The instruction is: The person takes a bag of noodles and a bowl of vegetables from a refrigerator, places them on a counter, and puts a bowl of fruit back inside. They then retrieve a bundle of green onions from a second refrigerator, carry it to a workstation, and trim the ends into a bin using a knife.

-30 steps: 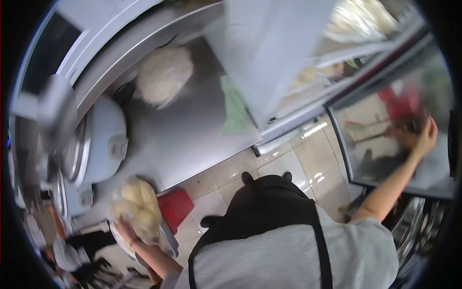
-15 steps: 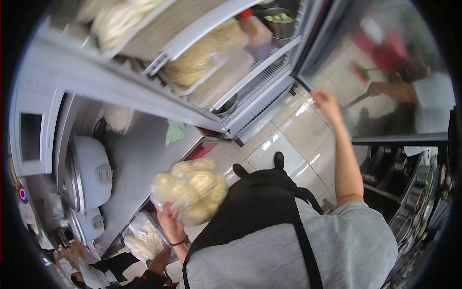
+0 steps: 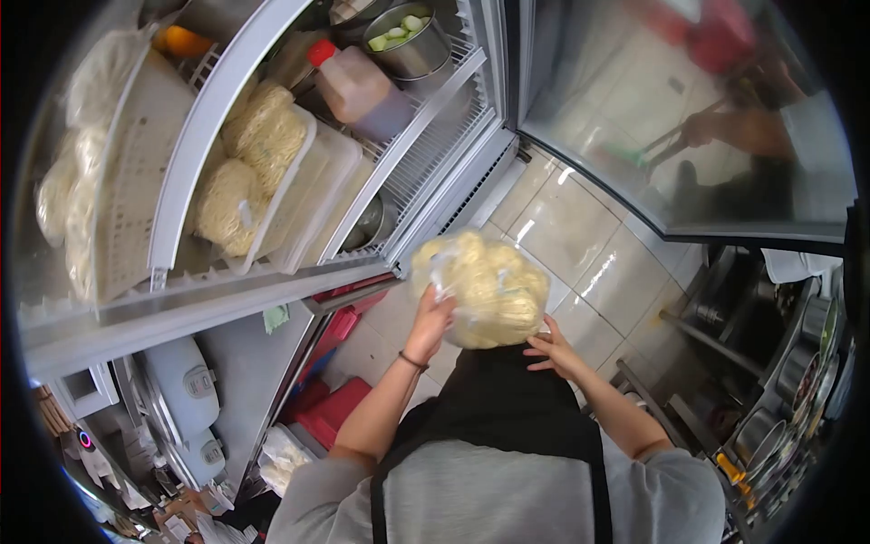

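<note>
A clear plastic bag of pale yellow noodles (image 3: 485, 288) hangs in front of my black apron. My left hand (image 3: 430, 325) is closed on the bag's left side, its fingers gripping the plastic. At the lower right edge of the bag is my right hand (image 3: 555, 352), its spread fingers touching or nearly touching the plastic. The upright fridge stands open ahead. On its shelf, a white tub (image 3: 294, 195) holds bagged noodles (image 3: 265, 134), beside a red-capped jug (image 3: 362, 95) and a metal pot (image 3: 417, 56) with cut green vegetables.
The glass fridge door (image 3: 671, 118) stands open on the right, with a person reflected in it. A steel counter (image 3: 240, 363) with rice cookers (image 3: 186, 385) is at left, red crates (image 3: 340, 412) beneath its edge. Metal pans (image 3: 761, 435) line the right. The floor is tiled (image 3: 562, 218).
My left hand has carried the bag rightward and up to the front of my body. My right hand has come down from near the fridge door to the bag. The view has turned.
</note>
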`<act>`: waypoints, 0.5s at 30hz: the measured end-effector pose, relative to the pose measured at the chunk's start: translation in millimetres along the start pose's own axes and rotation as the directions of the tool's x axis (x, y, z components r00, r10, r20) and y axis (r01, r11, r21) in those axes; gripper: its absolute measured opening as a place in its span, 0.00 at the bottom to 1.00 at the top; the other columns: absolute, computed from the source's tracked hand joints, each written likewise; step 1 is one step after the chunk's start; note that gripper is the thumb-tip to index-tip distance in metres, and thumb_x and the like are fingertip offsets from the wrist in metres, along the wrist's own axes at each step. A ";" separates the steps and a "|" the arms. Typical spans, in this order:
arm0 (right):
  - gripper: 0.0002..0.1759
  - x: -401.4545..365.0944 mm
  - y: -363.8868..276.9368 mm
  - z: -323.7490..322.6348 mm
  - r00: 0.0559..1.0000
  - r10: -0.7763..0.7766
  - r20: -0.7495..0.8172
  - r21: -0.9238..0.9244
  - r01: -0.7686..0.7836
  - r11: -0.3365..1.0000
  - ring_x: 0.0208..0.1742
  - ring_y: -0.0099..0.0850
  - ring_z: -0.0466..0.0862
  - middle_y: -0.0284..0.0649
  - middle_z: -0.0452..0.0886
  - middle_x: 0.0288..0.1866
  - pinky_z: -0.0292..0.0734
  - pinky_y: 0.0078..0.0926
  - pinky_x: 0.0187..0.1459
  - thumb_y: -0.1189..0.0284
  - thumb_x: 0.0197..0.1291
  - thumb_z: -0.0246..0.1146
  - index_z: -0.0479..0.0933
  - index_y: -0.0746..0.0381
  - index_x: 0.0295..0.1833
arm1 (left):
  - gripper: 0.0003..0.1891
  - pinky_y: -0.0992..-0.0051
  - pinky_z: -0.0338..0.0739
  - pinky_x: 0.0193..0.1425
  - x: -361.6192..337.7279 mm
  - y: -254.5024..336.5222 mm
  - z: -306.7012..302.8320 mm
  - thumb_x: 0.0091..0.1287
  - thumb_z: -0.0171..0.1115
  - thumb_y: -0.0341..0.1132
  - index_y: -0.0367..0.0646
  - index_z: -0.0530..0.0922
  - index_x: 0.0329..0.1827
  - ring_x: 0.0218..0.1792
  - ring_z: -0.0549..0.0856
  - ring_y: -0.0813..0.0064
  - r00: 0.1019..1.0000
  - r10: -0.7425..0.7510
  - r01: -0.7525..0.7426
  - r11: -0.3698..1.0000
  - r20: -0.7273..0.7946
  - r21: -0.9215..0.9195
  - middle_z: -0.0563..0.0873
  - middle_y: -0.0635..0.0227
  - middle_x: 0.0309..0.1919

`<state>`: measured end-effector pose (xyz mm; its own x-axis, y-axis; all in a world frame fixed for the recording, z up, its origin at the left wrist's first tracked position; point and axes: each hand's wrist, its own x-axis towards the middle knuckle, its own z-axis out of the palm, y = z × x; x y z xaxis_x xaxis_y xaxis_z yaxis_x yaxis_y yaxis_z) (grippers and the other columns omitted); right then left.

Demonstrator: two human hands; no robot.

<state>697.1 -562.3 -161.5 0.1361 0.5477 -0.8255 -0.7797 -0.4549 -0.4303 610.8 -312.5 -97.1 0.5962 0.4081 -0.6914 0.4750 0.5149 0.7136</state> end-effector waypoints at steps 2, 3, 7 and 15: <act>0.39 16.5 -3.6 9.3 0.999 -0.035 0.014 0.140 0.033 0.990 0.56 0.46 0.70 0.48 0.61 0.60 0.77 0.45 0.43 0.59 0.59 0.58 0.40 0.48 0.68 | 0.17 0.86 0.62 0.27 35.8 5.5 21.6 0.61 0.53 0.30 0.48 0.68 0.54 0.27 0.68 0.90 0.999 0.037 -0.040 0.995 0.036 0.092 0.73 0.80 0.31; 0.37 33.8 -2.4 12.5 0.994 -0.109 -0.028 0.280 0.113 0.953 0.57 0.47 0.70 0.48 0.60 0.61 0.76 0.47 0.45 0.59 0.60 0.57 0.41 0.48 0.66 | 0.17 0.86 0.63 0.27 52.0 9.9 26.8 0.61 0.53 0.29 0.47 0.68 0.54 0.27 0.68 0.90 0.994 0.075 -0.088 0.979 0.078 0.182 0.73 0.79 0.31; 0.32 109.1 -13.8 16.2 0.953 -0.285 -0.108 0.425 0.303 0.853 0.56 0.47 0.71 0.48 0.57 0.62 0.74 0.44 0.49 0.59 0.62 0.54 0.43 0.49 0.63 | 0.15 0.84 0.65 0.29 131.6 2.5 14.0 0.61 0.52 0.28 0.45 0.69 0.52 0.29 0.69 0.88 0.970 0.226 -0.244 0.901 0.092 0.358 0.74 0.78 0.31; 0.38 246.4 -202.8 37.1 0.902 -0.413 0.123 -0.191 0.430 0.882 0.60 0.40 0.69 0.46 0.67 0.59 0.69 0.35 0.56 0.55 0.56 0.59 0.51 0.56 0.67 | 0.17 0.79 0.72 0.42 240.3 53.3 -61.8 0.65 0.50 0.31 0.38 0.66 0.56 0.39 0.76 0.80 0.707 0.695 -0.511 0.631 -0.133 0.583 0.78 0.66 0.42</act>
<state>866.1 -309.1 -264.1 0.3697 0.7686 -0.5221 -0.5128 -0.2998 -0.8044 739.4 -140.4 -232.2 0.6655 0.7464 -0.0080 0.3728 -0.3231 0.8699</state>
